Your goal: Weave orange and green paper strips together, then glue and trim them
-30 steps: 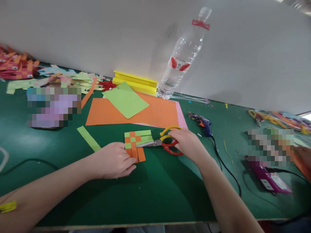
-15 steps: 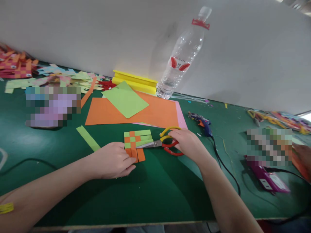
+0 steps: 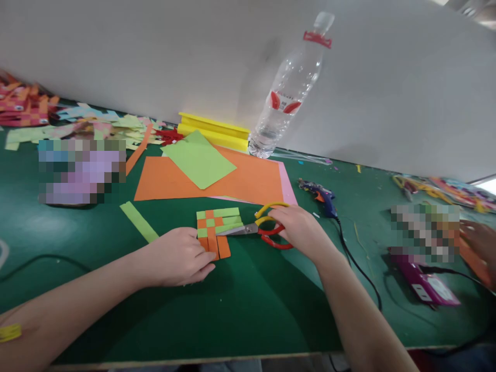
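A small woven mat of orange and green paper strips lies on the green table. My left hand pinches its lower left corner with closed fingers. My right hand grips the yellow and red handles of a pair of scissors. The blades point left and lie against the loose green strip ends at the mat's right edge.
Orange, green and pink paper sheets lie behind the mat, with a loose green strip to the left. A clear water bottle leans on the wall. A glue gun with its black cord, a purple device and another person's hand are on the right.
Nothing has moved on the table; only the camera view has shifted slightly.
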### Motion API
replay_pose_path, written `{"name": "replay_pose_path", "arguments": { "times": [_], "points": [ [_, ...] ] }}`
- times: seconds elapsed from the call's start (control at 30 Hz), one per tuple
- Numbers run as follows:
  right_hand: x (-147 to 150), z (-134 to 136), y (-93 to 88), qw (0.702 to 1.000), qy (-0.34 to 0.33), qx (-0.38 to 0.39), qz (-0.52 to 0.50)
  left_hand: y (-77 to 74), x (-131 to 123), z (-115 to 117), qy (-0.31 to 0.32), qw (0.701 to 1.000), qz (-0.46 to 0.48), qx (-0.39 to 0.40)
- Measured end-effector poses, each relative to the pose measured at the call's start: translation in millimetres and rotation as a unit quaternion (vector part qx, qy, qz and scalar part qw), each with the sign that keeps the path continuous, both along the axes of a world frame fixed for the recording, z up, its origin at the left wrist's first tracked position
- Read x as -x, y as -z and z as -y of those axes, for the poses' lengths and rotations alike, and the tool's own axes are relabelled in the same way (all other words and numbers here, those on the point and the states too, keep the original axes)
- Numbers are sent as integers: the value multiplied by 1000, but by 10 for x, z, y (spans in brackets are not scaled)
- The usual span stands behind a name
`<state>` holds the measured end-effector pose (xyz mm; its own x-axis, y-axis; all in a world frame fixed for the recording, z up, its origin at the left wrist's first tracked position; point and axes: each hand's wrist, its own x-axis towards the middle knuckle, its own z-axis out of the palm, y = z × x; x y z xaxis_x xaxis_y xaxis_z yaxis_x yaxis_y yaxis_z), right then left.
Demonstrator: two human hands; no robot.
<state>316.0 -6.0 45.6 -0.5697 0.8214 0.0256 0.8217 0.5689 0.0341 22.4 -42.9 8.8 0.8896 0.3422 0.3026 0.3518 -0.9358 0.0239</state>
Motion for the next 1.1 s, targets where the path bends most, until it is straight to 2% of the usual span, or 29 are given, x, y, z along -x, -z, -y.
{"name": "replay_pose_path", "arguments": {
  "times": [0.17,0.33,0.47,0.7,0.93,1.0,1.1],
  "points": [
    [-44,0,4,997,30,-19,-74,9,2,1,1,1000,5,-4],
    [-48,-2,55,975,161,-96,-119,18,5,1,-1,1000,0,5],
    [-40,-12,107,959,232,-97,-128,25,7,0,0,1000,15,8],
    [-39,-10,78,957,267,-21,-109,-3,-7,0,5,1000,18,1],
    [-9,34,30,963,254,3,-85,-9,-21,-2,3,1000,16,-5],
    [-5,39,34,965,246,-9,-85,-5,-19,0,2,1000,14,-2],
    [46,57,39,965,214,-84,-125,-6,-16,2,1,1000,14,-1]
  ]
}}
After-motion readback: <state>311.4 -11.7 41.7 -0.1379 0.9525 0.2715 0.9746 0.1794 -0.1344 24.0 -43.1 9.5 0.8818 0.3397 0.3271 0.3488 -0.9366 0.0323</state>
